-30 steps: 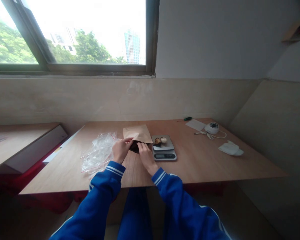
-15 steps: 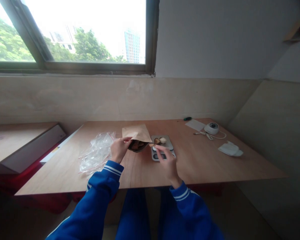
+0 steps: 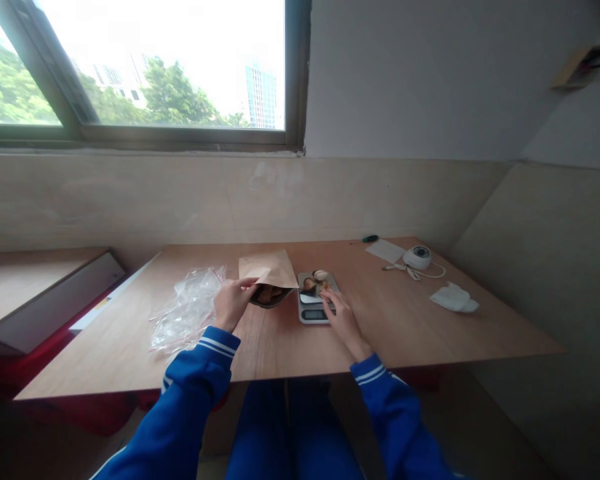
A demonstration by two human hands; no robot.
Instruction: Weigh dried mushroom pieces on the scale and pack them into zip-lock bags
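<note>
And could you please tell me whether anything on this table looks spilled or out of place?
Nothing looks spilled. The clear plastic bags lie crumpled left of the paper bag, and the white dome camera seems an odd companion for a digital scale.

Tan paper bag (image 3: pixel 269 268) — open, brown pieces (image 3: pixel 269 294) inside
</note>
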